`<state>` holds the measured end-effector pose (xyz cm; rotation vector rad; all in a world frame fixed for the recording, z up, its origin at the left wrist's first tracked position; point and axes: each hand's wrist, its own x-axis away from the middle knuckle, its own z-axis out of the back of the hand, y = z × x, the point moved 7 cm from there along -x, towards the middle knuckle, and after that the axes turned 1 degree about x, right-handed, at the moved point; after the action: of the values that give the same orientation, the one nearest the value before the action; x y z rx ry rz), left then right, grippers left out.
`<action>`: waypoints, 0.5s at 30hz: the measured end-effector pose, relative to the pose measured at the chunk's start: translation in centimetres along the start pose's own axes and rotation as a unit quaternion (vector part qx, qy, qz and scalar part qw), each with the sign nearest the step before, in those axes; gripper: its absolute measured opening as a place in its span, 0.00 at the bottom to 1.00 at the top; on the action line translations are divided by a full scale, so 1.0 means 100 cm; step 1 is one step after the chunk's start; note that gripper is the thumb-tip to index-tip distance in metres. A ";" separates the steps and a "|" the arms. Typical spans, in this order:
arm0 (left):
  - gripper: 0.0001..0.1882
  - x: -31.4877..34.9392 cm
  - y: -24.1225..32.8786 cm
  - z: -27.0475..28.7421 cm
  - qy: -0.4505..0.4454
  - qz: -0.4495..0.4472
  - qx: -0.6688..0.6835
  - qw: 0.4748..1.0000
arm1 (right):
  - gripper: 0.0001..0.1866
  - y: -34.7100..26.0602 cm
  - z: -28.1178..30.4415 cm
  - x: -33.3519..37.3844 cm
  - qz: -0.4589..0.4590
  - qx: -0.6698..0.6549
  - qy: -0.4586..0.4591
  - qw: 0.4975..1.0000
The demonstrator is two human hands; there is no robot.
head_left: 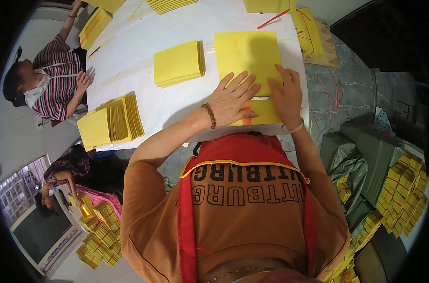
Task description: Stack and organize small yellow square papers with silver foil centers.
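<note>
A large stack of yellow paper sheets (245, 52) lies at the near right of the white table. Across its near part my left hand (233, 100) rests flat with the fingers spread. An orange strip (246, 113) shows beside my left thumb, and a folded yellow paper part (267, 112) lies next to it. At the stack's right edge is my right hand (289, 94), its thumb and fingers apart, touching the paper. The undersides of both hands are hidden. Farther left sits a smaller yellow stack (177, 63).
A fanned yellow stack (118, 121) stands at the table's left corner. A co-worker in a striped shirt (59, 82) is at the left side; another person (66, 172) bends over yellow bundles (101, 236). A red strip (273, 20) lies at the far right. More bundles (403, 193) are at right.
</note>
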<state>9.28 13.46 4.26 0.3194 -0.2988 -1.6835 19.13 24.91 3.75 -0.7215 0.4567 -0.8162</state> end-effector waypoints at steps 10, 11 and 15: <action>0.31 -0.002 -0.013 -0.008 0.001 -0.012 -0.024 1.000 | 0.30 -0.009 -0.014 0.047 0.182 0.223 -0.120 0.950; 0.29 -0.005 -0.016 -0.006 0.011 -0.008 0.030 0.999 | 0.30 -0.009 -0.011 0.045 0.186 0.223 -0.120 0.949; 0.26 -0.011 -0.009 0.005 0.068 -0.013 -0.035 0.997 | 0.29 0.011 -0.001 0.033 0.075 -0.042 -0.196 0.977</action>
<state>8.44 14.72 4.40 0.3844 -0.1358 -1.6840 21.56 22.79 2.57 -0.8924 0.1854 -0.4984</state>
